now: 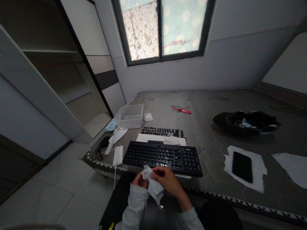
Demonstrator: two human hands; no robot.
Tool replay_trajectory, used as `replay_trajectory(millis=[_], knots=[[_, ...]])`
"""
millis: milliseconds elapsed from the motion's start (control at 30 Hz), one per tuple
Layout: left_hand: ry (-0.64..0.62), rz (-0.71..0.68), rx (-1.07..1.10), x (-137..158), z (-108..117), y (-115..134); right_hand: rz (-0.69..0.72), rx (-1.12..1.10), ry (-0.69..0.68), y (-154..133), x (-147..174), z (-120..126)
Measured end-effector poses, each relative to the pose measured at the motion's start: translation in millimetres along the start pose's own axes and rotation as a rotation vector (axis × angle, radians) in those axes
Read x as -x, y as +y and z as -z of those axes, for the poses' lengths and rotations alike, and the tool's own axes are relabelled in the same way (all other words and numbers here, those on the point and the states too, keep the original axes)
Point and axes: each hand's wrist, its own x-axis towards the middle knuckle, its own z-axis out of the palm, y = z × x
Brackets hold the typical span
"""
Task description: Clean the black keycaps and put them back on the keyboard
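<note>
Holding white tissue [155,187] | left hand [140,180]: curled closed | right hand [168,180]: pinched closed

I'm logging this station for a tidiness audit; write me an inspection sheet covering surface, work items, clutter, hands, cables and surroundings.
Surface: grey patterned cover, patterned trim along the near edge.
Work items: white tissue in hand; black keyboard just beyond; what look like loose keycaps in rows behind it.
Clutter: clear plastic box, red item, dark cap, dark phone on a white sheet.
Hands: left hand and right hand both grip the tissue.
Cables: white cable runs from the white power strip over the edge; black cable bunched at left.
Surroundings: window ahead; wardrobe and tiled floor at left.
</note>
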Motion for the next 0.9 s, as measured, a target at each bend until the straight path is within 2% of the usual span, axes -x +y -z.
replay_trajectory(millis=[300,500,667,900], knots=[[0.058,-0.020,-0.017,9,-9,8,0.020,0.037,0.029,5,-2,2],[-0.074,0.000,-0.027,4,-3,0,-0.017,-0.119,0.022,17,-3,5],[-0.052,-0.023,-0.102,8,-1,0,-0.051,-0.171,-0.009,18,-2,5],[-0.037,-0.117,-0.189,13,-5,9,-0.032,-0.099,-0.023,9,2,6]])
